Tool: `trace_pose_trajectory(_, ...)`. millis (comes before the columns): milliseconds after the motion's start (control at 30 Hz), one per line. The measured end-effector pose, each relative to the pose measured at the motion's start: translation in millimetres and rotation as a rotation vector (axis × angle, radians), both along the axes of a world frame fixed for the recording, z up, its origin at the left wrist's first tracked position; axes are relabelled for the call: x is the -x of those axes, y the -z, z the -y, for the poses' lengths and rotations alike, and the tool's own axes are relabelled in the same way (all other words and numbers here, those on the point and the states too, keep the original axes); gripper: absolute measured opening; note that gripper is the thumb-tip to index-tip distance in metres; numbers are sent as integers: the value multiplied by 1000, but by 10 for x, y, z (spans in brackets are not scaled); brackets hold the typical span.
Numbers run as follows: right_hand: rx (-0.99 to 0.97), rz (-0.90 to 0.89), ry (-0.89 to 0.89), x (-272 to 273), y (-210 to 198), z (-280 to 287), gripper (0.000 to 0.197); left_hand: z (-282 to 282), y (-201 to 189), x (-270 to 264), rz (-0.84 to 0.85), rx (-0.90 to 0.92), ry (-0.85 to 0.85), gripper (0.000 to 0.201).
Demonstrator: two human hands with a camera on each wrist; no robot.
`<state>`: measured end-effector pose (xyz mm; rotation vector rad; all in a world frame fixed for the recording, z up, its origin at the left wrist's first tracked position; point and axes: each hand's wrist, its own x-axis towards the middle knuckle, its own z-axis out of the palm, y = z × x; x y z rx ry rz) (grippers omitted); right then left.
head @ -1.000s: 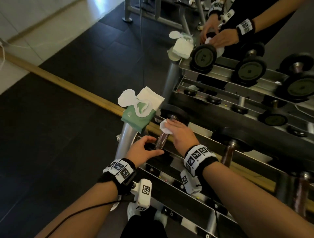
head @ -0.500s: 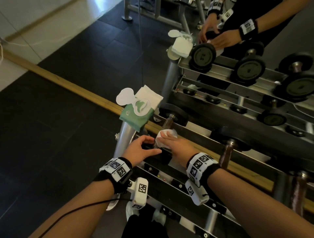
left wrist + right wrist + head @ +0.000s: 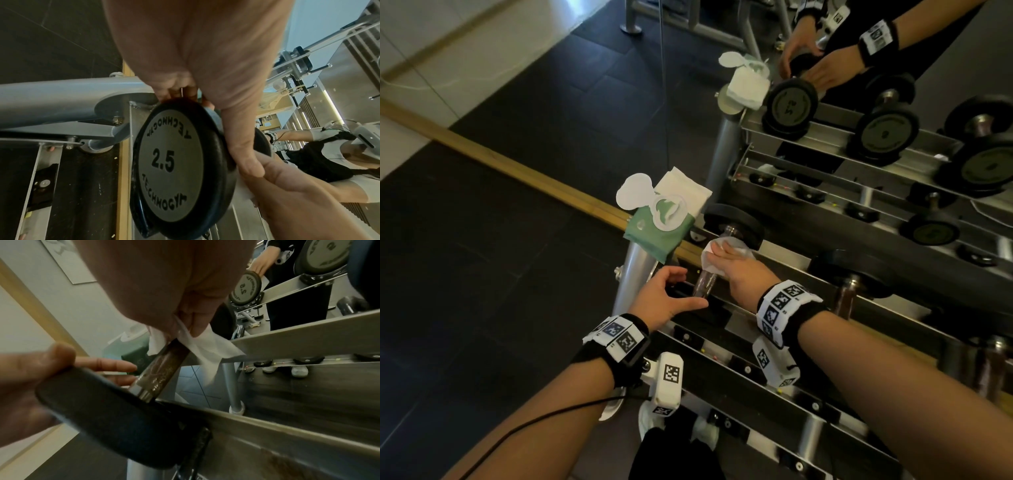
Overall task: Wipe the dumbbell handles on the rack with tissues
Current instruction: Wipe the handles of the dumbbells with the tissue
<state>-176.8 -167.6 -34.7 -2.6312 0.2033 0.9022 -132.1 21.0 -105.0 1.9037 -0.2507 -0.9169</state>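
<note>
A 2.5 dumbbell (image 3: 705, 286) lies at the left end of the rack's top tier (image 3: 784, 250). My left hand (image 3: 688, 289) grips its near black head (image 3: 172, 162), fingers curled over the rim and thumb along the edge. My right hand (image 3: 726, 260) holds a white tissue (image 3: 709, 254) wrapped round the far part of the knurled handle (image 3: 162, 368), close to the far head (image 3: 736, 222). The tissue (image 3: 205, 345) hangs loose below the fingers, and the handle's near half shows bare.
A green tissue pack (image 3: 661, 222) with its white flap open sits on the rack's left post. More dumbbells (image 3: 849, 291) lie to the right. A mirror behind repeats the rack and my hands. Dark floor lies to the left.
My right hand slid the tissue down the handle toward me, then back up to the far head. The left hand kept its grip on the near head.
</note>
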Motion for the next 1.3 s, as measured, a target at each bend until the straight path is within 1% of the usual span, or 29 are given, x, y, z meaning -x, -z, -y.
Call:
trace_pose_trajectory(33, 5, -34, -22, 13, 27, -6, 78, -13, 0, -10, -11, 1, -4, 93)
trace_pose_trajectory(67, 9, -21, -44, 7, 27, 11, 81, -21, -5, -20, -20, 0, -3, 97)
trace_pose_trajectory(133, 39, -19, -146, 24, 5, 18, 79, -24, -30, -39, -35, -10, 11, 101)
trace_pose_trajectory(233, 41, -24, -253, 157, 36, -32, 76, -9, -55, -41, -22, -49, 38, 95)
trace_pose_trajectory(300, -20, 15, -247, 268, 68, -52, 70, -16, -59, -27, -7, -83, 45, 92)
trace_pose_trajectory(333, -72, 34, -212, 306, 70, -42, 65, -26, -68, -20, -5, -97, 46, 92)
trace_pose_trajectory(400, -181, 68, -72, 328, 51, -21, 56, -50, -97, -11, -14, -120, 49, 94)
trace_pose_trajectory(467, -294, 202, 184, 284, 22, 24, 48, -66, -130, -12, -16, -143, 65, 90)
trace_pose_trajectory(500, -342, 302, 323, 235, -3, 70, 47, -63, -143, -16, -11, -157, 80, 86)
trace_pose_trajectory(533, -360, 410, 427, 184, -13, 127, 47, -58, -153, -20, -6, -163, 94, 82)
trace_pose_trajectory(567, -335, 495, 470, 140, -11, 180, 48, -53, -166, -21, -5, -165, 102, 79)
trace_pose_trajectory(600, -284, 541, 456, 88, -4, 218, 49, -49, -174, -24, -7, -168, 100, 79)
trace_pose_trajectory(633, -227, 540, 387, 61, 17, 242, 50, -48, -171, -25, -10, -176, 93, 81)
trace_pose_trajectory(667, -180, 494, 283, 16, 59, 229, 52, -47, -168, -29, -9, -185, 86, 86)
trace_pose_trajectory(700, -142, 420, 177, -17, 123, 188, 55, -47, -165, -29, -5, -193, 85, 89)
trace_pose_trajectory(767, -41, 202, -10, -50, 243, 75, 67, -52, -155, -27, 10, -195, 91, 90)
trace_pose_trajectory(800, -2, 108, -67, -47, 283, 28, 75, -54, -152, -23, 14, -193, 93, 89)
trace_pose_trajectory(833, 2, 68, -76, -22, 303, 6, 81, -57, -148, -18, 17, -189, 94, 87)
trace_pose_trajectory(867, -21, 86, -57, 30, 338, 0, 81, -62, -139, -15, 20, -183, 93, 87)
trace_pose_trajectory(933, -128, 181, -1, 157, 381, -20, 71, -66, -135, -9, 23, -184, 85, 88)
trace_pose_trajectory(1000, -252, 149, 61, 299, 433, -106, 56, -63, -139, -17, 20, -185, 99, 85)
trace_pose_trajectory(1033, -355, 133, 131, 357, 404, -157, 44, -62, -141, -20, 14, -183, 105, 81)
trace_pose_trajectory(1067, -455, 185, 230, 408, 382, -185, 31, -65, -144, -24, 8, -179, 107, 76)
trace_pose_trajectory(1100, -482, 223, 301, 440, 382, -198, 26, -69, -153, -26, 5, -174, 109, 71)
trace_pose_trajectory(1133, -479, 250, 326, 468, 361, -182, 30, -72, -165, -26, -1, -168, 109, 70)
trace_pose_trajectory(1200, -537, 256, 346, 534, 373, -120, 42, -79, -177, -27, -16, -163, 108, 79)
trace_pose_trajectory(1233, -518, 297, 327, 572, 398, -76, 51, -79, -184, -24, -19, -163, 109, 83)
trace_pose_trajectory(1267, -514, 312, 344, 601, 399, -52, 61, -81, -189, -21, -22, -164, 106, 85)
trace_pose_trajectory(1300, -513, 331, 378, 631, 390, -22, 66, -80, -193, -18, -25, -165, 102, 87)
